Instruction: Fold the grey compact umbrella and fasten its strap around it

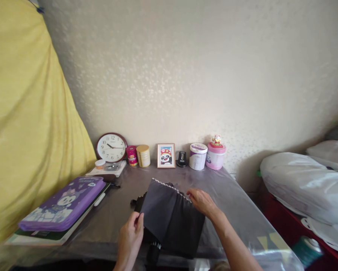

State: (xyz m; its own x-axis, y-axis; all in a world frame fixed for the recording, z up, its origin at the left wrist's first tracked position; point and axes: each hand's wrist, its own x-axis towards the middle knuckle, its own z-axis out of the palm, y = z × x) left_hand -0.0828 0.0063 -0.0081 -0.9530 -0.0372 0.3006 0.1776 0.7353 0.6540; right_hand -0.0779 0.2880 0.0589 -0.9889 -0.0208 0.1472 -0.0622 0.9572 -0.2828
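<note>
In front of me a black folding umbrella [171,218] lies loosely gathered on the table, its canopy panels spread and edged with a black-and-white trim. A dark cylindrical handle [153,252] sticks out at the near side. My left hand [132,233] pinches the left edge of a canopy panel between thumb and fingers. On the far right, my right hand [201,201] has its fingers closed on the trimmed edge of the cloth. Part of the umbrella's frame is hidden beneath the panels.
A purple zip case [63,205] rests on books at left, beside a yellow curtain [30,113]. Along the wall stand a clock [111,148], a picture frame [166,156], a white tub [198,156] and a pink tub [215,155]. White bags [304,184] sit right of the table.
</note>
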